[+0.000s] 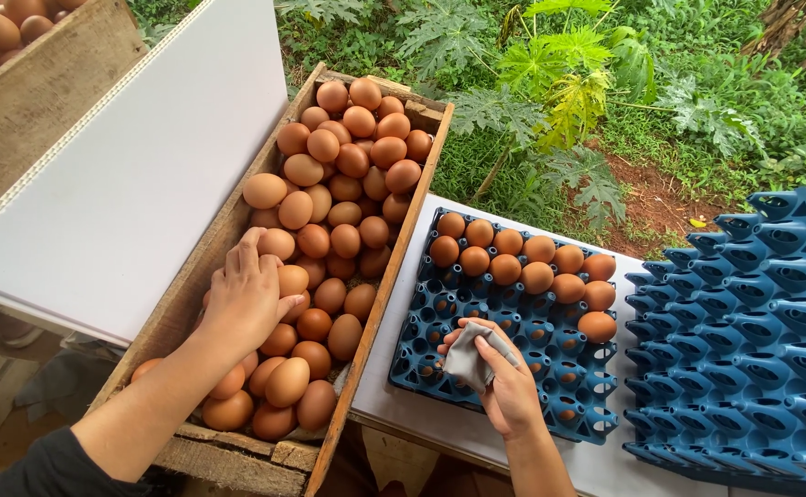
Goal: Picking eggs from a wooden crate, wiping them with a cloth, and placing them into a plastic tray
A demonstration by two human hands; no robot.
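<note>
Stack of blue trays (753, 340) cut off at right edge; eggs under left hand (247, 299) hidden.

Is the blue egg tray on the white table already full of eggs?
No, the blue egg tray holds brown eggs only in its far rows.

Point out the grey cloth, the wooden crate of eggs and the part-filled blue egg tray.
grey cloth (466, 361), head view, on its bunched middle.
wooden crate (377, 296), head view, on its right side wall.
blue egg tray (564, 377), head view, on empty cups at its right.
</note>
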